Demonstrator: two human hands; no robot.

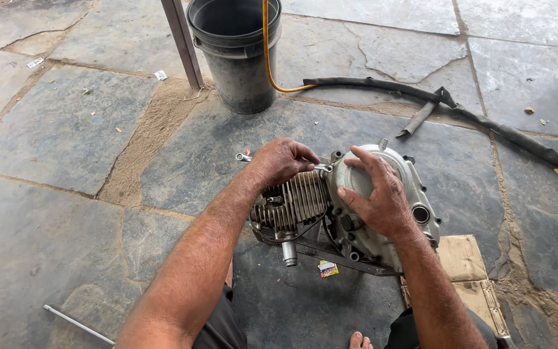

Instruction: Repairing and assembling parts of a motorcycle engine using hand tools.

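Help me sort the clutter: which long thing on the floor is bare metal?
The thin metal rod at bottom left; the hose beyond the engine is dark and rubbery.

There is one view only, from a camera on the person's head. It looks steeply down and forward, from near, at the left hand (283, 160) and the right hand (377, 194). Beyond the hands it reaches a bucket (239, 58) on the stone floor (66, 129).

engine cover (414, 187): dull grey cast metal, scuffed
cylinder fins (295, 201): grimy ribbed metal
spanner (245, 157): bright, glossy metal
bucket (237, 55): matt dark plastic, dusty
floor (66, 129): rough grey stone slabs
cardboard (463, 258): plain brown, matt
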